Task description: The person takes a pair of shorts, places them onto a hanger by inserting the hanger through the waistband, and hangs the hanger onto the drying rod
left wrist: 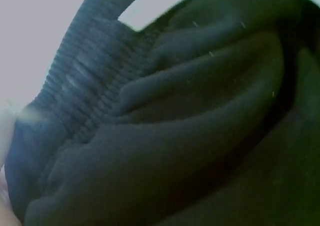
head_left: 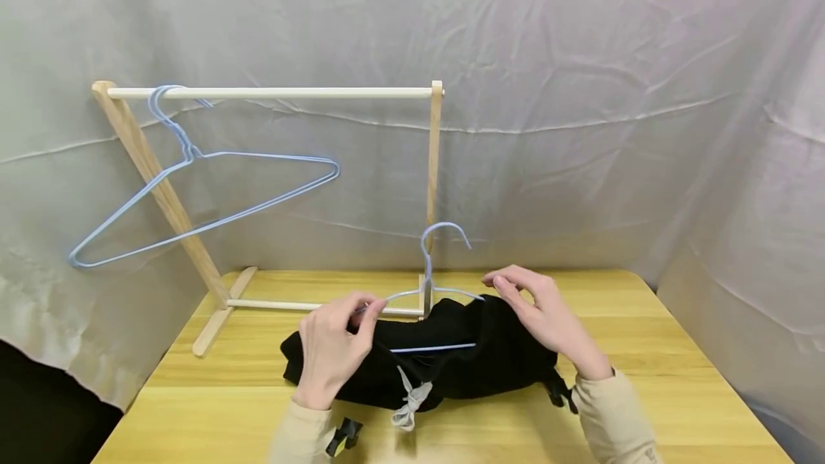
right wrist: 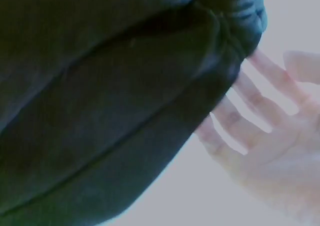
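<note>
A light blue wire hanger (head_left: 428, 263) stands with its hook up, its lower part inside the waistband of black drawstring pants (head_left: 509, 349). My left hand (head_left: 336, 342) pinches the hanger's left shoulder between thumb and fingers, at the edge of the pants. In the right wrist view, my right hand (right wrist: 270, 121) has its fingers spread beside the black cloth, with fingertips at its edge. That hand is close to the hanger's right end. A grey drawstring (head_left: 412, 399) hangs tied at the front. Gathered elastic (left wrist: 90, 80) of the waistband fills the left wrist view's upper left.
A wooden rack with a white rail (head_left: 277, 93) stands behind at the left. More blue hangers (head_left: 206, 228) hang from its left end. Under the pants is a wooden table (head_left: 657, 392), and grey curtains (head_left: 580, 92) enclose it at the back and sides.
</note>
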The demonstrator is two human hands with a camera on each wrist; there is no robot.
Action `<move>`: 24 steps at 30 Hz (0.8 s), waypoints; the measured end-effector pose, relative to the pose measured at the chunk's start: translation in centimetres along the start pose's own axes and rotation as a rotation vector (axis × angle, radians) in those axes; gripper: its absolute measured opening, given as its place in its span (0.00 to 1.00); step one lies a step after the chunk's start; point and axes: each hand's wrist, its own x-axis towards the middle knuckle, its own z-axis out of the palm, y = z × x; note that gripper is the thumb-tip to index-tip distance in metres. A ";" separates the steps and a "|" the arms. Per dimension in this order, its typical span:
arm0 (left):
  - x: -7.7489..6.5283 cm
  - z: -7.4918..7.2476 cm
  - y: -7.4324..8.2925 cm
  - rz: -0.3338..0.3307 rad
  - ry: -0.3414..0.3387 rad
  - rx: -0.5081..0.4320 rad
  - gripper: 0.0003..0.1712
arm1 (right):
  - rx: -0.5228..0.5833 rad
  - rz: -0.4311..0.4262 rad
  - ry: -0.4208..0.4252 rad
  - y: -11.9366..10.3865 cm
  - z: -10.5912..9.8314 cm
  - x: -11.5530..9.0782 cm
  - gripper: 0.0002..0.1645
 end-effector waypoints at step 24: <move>7.7 -8.0 -0.5 -0.494 -0.306 0.102 0.17 | 0.397 0.415 -0.185 -1.7 0.2 16.7 0.35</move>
